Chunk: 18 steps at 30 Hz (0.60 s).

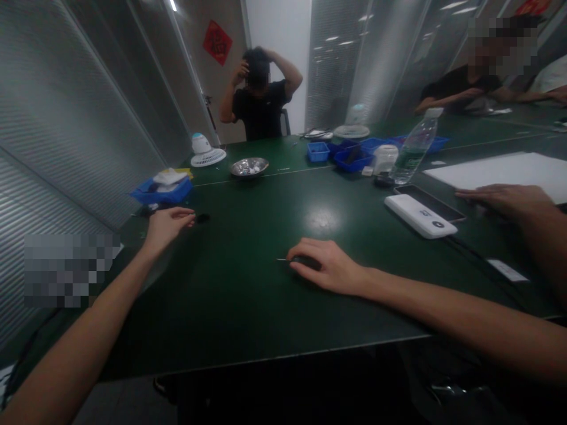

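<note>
My right hand (326, 264) rests low over the green table (248, 319), fingers curled round the dark handle of what looks like a small screwdriver (306, 261). Its thin metal shaft points left, past my fingertips. Farther left, my left hand (170, 225) is closed in a pinch just above the tabletop. A small dark piece (202, 218) lies right beside those fingertips; whether they touch it, or grip anything else, is too blurred to tell. Just beyond the left hand stands a blue tray (170, 192) with white and yellow items in it.
A metal dish (248, 168) of small parts stands mid-table. Blue bins (318, 153), a plastic bottle (416, 147), a white power bank (419, 216) and a phone (429, 200) lie to the right. Another person's hand (509, 198) touches a white sheet (500, 168). Someone sits opposite.
</note>
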{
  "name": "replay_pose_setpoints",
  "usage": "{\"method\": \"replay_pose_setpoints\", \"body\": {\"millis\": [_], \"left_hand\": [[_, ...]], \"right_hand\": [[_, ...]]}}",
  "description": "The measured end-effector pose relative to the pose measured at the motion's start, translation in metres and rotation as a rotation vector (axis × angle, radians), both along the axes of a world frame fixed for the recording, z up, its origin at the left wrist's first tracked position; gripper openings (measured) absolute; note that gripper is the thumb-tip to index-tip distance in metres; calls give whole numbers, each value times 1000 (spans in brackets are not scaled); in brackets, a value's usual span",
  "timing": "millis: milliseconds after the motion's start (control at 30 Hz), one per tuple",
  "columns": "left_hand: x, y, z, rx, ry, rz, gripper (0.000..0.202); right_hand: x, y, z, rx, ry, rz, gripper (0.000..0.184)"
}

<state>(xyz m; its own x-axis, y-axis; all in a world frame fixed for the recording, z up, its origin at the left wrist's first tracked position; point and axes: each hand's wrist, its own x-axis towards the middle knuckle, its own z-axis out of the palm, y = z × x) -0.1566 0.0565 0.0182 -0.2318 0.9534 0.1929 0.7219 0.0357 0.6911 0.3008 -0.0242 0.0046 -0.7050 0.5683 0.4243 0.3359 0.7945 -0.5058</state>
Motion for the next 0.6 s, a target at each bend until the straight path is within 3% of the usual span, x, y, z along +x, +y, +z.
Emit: {"method": "replay_pose_setpoints", "body": {"millis": [300,600], "left_hand": [[7,10,-19,107,85,39,46],[8,20,-30,35,57,107,42]], "right_hand": [[0,1,0,-2,-8,7,20],[0,0,0,-8,-16,10,20]]}}
